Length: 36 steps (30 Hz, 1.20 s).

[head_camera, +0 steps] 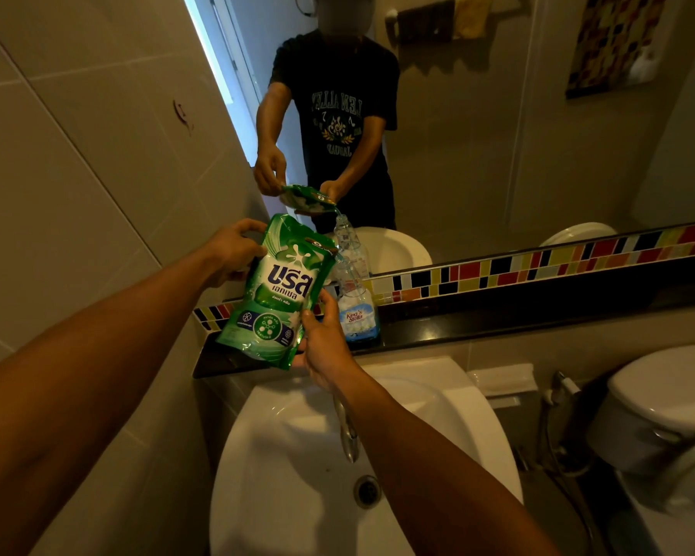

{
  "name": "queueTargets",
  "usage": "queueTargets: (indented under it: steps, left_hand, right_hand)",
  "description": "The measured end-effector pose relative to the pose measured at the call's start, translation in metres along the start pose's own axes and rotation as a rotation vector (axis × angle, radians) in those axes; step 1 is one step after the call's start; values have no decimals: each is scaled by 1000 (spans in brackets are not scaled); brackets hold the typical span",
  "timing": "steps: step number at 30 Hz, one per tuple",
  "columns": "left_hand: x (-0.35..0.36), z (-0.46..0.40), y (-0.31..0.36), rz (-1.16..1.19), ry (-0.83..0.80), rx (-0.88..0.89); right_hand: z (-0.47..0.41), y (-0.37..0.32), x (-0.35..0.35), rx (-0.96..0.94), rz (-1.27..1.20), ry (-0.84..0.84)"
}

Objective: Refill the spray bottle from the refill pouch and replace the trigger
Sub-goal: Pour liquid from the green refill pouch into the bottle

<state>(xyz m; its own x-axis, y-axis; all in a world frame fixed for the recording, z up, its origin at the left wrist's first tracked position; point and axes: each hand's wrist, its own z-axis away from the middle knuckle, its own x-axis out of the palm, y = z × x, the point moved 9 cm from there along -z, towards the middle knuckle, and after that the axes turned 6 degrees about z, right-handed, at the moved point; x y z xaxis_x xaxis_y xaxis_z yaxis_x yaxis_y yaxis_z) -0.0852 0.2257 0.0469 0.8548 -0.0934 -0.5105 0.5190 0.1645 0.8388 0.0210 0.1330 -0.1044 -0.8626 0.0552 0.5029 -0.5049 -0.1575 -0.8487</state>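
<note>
both hands grip the green refill pouch (275, 292), left hand (233, 250) high, right hand (324, 341) low, tipped over the open spray bottle (356, 302) on the black ledge (498, 321) by the mirror.

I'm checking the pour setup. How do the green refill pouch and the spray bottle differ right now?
The refill pouch is opaque green and soft; the spray bottle is clear and rigid, with blue liquid low inside. The pouch is tilted, held in the grip of the left hand and right hand; the bottle stands upright on the dark ledge, untouched. Both are open, spout at the bottle's neck.
</note>
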Motion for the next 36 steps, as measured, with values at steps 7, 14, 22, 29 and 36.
queueTargets:
  steps: [7, 14, 22, 29, 36]
  left_hand:
    - [-1, 1, 1, 2, -1, -2]
    - [0, 2, 3, -7, -2, 5]
    - [-1, 2, 4, -17, -7, 7]
    - [-1, 4, 5, -27, -7, 8]
    - [-1, 5, 8, -23, -6, 6]
  right_hand:
    - [1, 1, 1, 11, 1, -7]
    - [4, -2, 2, 6, -8, -18]
    - [2, 0, 2, 17, -12, -23]
    - [-1, 2, 2, 9, -4, -21]
    - [-1, 4, 4, 29, -19, -44]
